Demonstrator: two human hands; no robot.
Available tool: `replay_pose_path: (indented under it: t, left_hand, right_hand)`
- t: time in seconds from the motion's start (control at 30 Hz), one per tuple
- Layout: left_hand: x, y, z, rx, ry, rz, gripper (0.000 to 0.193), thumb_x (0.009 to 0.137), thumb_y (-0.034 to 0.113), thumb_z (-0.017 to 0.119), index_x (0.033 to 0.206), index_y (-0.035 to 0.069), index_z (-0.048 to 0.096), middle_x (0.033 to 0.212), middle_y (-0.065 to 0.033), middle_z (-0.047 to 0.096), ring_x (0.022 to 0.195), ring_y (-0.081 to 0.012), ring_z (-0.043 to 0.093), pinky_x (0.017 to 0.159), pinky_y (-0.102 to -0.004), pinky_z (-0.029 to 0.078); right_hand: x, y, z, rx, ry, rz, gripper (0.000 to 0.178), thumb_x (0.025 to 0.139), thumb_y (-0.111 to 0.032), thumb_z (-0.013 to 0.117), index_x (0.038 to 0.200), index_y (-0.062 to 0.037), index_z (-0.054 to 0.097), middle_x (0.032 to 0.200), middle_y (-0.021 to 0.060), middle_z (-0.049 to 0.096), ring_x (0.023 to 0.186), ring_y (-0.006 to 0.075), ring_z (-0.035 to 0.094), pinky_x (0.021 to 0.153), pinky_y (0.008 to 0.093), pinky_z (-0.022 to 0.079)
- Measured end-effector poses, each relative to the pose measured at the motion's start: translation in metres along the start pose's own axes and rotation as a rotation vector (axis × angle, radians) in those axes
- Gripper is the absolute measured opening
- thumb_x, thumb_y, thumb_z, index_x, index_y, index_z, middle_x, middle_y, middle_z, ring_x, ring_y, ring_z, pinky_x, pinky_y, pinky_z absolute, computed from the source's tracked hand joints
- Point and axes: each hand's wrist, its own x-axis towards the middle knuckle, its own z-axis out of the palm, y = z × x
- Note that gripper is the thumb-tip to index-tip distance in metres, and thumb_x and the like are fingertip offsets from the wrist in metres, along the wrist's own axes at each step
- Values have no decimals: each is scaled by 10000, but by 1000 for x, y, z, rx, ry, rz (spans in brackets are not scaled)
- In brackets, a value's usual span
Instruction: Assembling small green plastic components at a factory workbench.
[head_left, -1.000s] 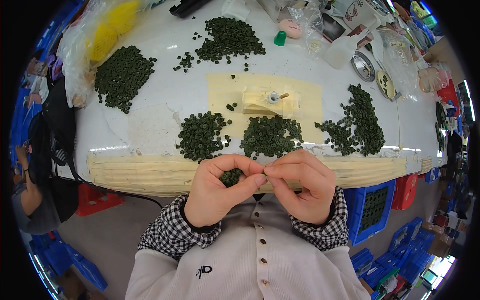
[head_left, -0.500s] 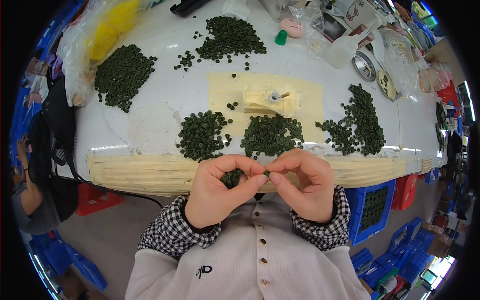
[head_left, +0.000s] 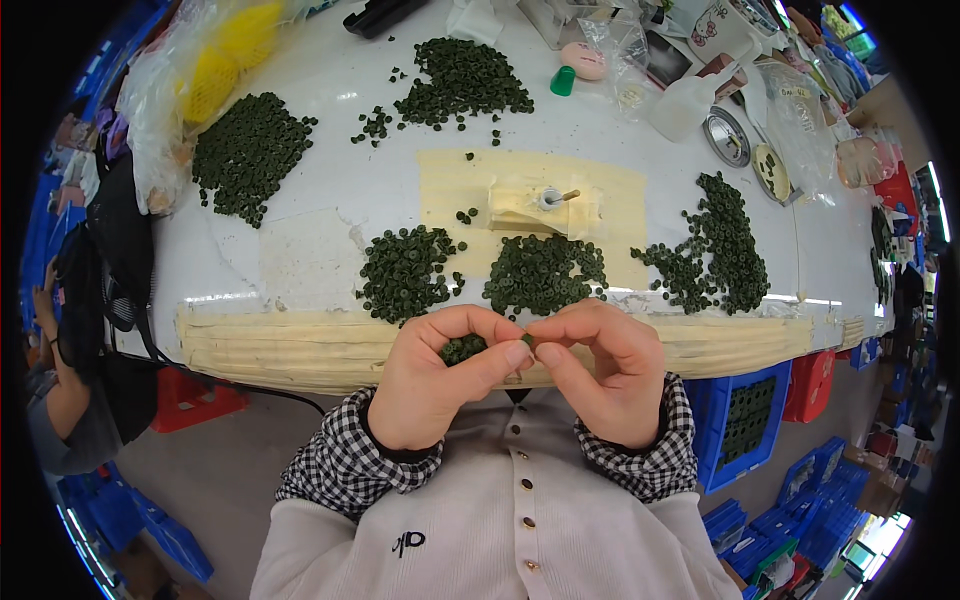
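The white table [head_left: 330, 185] takes up most of what I can see, and a small tan-taped block [head_left: 510, 207] with a peg stands on it. Well out to the block's right, on its near side and below table height, sits a blue crate [head_left: 699, 420]; anything dropped over the edge could be hard to pick out down there, I'd say.

Heaps of little green parts lie about the block: a right-hand heap [head_left: 735, 245] off to its right, a left-hand heap [head_left: 250, 155] well to its left, a far heap [head_left: 460, 80] beyond it, and two near heaps [head_left: 545, 272], one just on its near side, the other to the near left. Those near two lie close together; a careless sleeve could mix them.

On the near side of the block, over the padded edge [head_left: 300, 345], the left hand [head_left: 425, 390] curls round a cluster of green parts [head_left: 463, 349]. Relax those fingers and the cluster could spill. The right hand [head_left: 620, 380] faces it, thumb and forefinger pinching one small green part [head_left: 528, 341], straight out from the block. The left thumb and forefinger tips meet it closely; whether they grip it too, I can't tell. So small a piece, squeezed off-centre, could pop loose.
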Motion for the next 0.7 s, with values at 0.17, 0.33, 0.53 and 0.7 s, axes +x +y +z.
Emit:
replay_pose_path:
  t: [0.17,0.33,0.53,0.7]
  left_hand:
    - [-4,2,-13,-238,5,-32,83,876,51,596,950,15,594,831,-64,644,529,1,366,456,-169,269]
    - [-13,15,-29,-208,149,81,48,893,49,561,933,26,574,817,-60,626,501,-8,335,453,-166,262]
    - [-14,21,-43,-272,204,208,144,943,138,493,902,26,575,750,-24,575,510,-33,347,466,-178,276]
    - [-16,28,-37,-547,162,142,186,966,151,418,1016,29,549,824,-30,538,502,-44,337,439,-176,272]
  right_hand:
    - [3,0,-5,-85,30,-86,153,761,38,654,914,27,657,817,112,652,709,185,623,618,264,481]
    - [9,-50,-42,492,-851,-734,209,878,-5,479,772,21,657,876,144,653,802,248,643,739,326,545]
    - [-38,-102,-49,391,-811,-1335,556,921,-117,478,1427,-249,287,1416,37,349,1046,313,571,741,449,522]
    - [-55,-99,-23,501,-490,-1326,281,944,-121,389,1198,-181,495,1245,-40,442,909,254,582,695,424,508]
